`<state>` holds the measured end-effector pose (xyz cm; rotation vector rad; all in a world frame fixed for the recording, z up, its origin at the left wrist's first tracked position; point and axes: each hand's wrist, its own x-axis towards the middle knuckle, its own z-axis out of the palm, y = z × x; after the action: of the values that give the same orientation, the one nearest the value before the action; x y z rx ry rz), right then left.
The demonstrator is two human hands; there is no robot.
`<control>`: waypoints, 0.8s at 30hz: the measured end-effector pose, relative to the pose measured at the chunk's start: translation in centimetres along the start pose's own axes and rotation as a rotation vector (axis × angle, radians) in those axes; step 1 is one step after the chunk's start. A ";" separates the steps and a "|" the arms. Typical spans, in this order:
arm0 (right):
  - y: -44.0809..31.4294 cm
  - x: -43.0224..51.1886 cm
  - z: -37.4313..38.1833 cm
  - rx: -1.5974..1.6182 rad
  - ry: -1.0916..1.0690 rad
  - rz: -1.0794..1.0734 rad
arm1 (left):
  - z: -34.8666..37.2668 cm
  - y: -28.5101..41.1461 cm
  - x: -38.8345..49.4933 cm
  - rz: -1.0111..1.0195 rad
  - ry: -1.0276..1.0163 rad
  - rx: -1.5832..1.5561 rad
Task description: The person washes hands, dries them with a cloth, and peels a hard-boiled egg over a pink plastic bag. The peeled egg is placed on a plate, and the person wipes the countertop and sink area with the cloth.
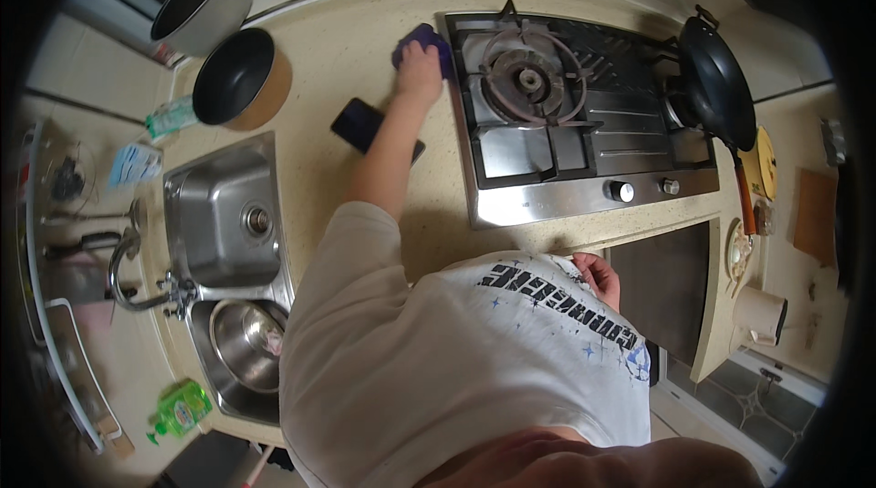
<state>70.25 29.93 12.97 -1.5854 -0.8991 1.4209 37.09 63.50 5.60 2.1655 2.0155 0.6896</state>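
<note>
My left hand [421, 74] is stretched out over the countertop [356, 56], its fingers on a bunched purple cloth [409, 41]. The cloth lies against the left edge of the steel gas hob [503, 205]. Below that hand, a dark smartphone [357, 119] lies flat on the counter, partly covered by my forearm. My right hand [600, 280] is low at the counter's front edge, beside the hem of my white shirt [438, 351]. Its fingers are curled, and the shirt hides part of them, so I cannot tell whether they grip the fabric.
A wok [718, 84] sits on the hob's right burner, its wooden handle pointing forward. Two pots, one brown [263, 94] and one pale [219, 15], stand at the back left. A double sink [222, 234] holds a metal bowl [239, 344]. Nearby is a green soap bottle [183, 409].
</note>
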 end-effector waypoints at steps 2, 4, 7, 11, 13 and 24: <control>0.6 0.3 -1.1 -0.001 -0.058 -0.019 | -0.7 1.8 -4.0 -0.010 0.052 0.005; 1.0 0.7 -2.3 -0.018 -0.111 -0.030 | -2.0 3.2 -8.0 -0.031 0.035 -0.085; 1.2 1.3 -3.6 -0.026 -0.160 -0.031 | -4.0 5.0 -13.9 -0.136 0.063 0.100; 1.2 1.7 -4.4 -0.046 -0.229 -0.039 | -5.4 4.6 -17.0 -0.359 0.083 0.102; 1.1 2.1 -4.3 -0.060 -0.256 -0.030 | -5.4 3.9 -17.0 -0.385 0.082 0.071; 0.4 3.7 -1.3 -0.031 -0.315 -0.054 | -7.3 1.0 -16.8 -0.611 0.035 0.074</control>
<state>71.96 32.98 11.06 -1.3691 -1.1416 1.6522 34.82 45.51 8.26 1.4266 2.5561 0.5635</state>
